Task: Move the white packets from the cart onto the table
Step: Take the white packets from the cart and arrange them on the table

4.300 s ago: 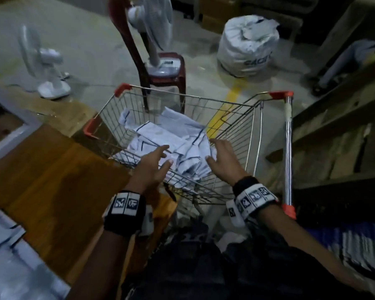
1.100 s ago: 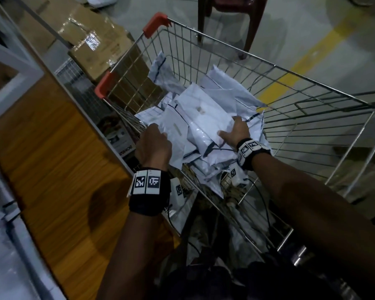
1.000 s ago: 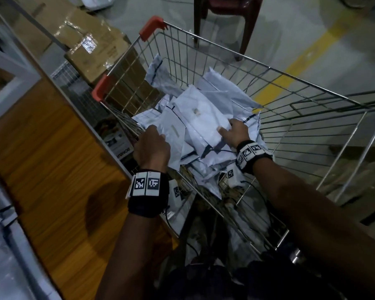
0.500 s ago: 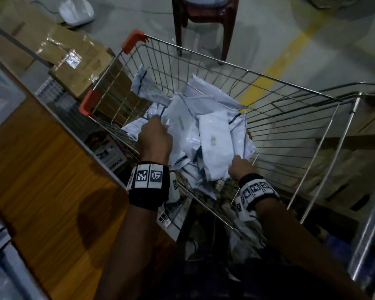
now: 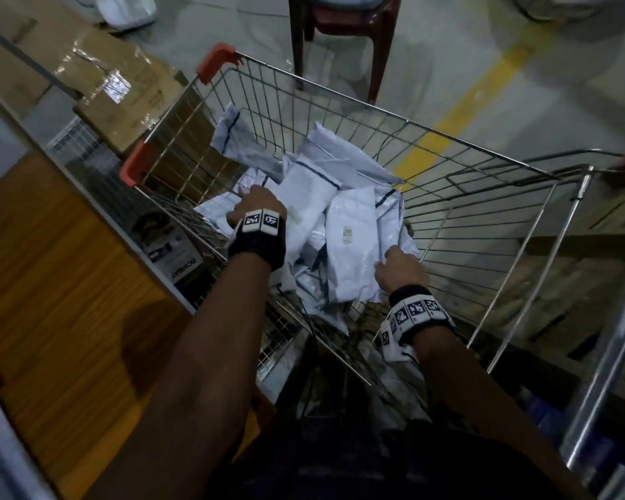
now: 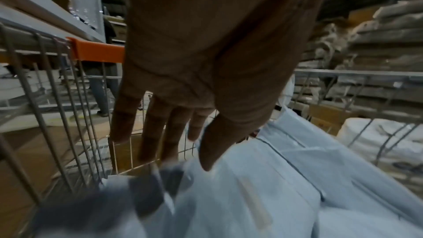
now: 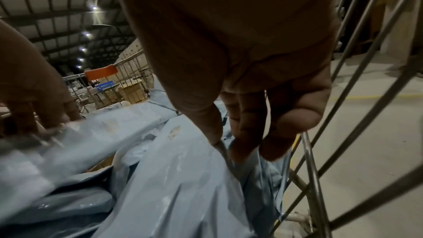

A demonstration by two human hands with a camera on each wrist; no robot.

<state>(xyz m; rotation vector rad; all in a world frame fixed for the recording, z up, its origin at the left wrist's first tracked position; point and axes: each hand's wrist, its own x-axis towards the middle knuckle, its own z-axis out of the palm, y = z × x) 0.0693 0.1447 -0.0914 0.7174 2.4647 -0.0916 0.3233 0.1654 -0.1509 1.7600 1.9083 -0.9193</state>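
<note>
A wire cart (image 5: pixel 340 99) with red corner caps holds a heap of white packets (image 5: pixel 350 240) with dark edge stripes. My left hand (image 5: pixel 257 205) is at the heap's left side. In the left wrist view, my left hand (image 6: pixel 181 160) has its thumb on top of the packets (image 6: pixel 263 196), and the straight middle fingers go behind a blurred edge. My right hand (image 5: pixel 399 267) is at the heap's near right corner. In the right wrist view, my right hand (image 7: pixel 231 144) pinches bunched packet film (image 7: pixel 171 178) between thumb and curled fingers. The wooden table (image 5: pixel 51 301) lies to the left.
Taped cardboard boxes (image 5: pixel 123 88) sit beyond the table by the cart's left side. A printed box (image 5: pixel 174 254) stands under the table edge. A dark red plastic chair (image 5: pixel 340 37) is past the cart. A yellow floor line (image 5: pixel 466 102) runs away, and wooden shelving (image 5: pixel 574 283) is at right.
My right hand has slid from the top of the heap to its near right corner. The packets are now gathered between both hands, and the left hand stays on the left side.
</note>
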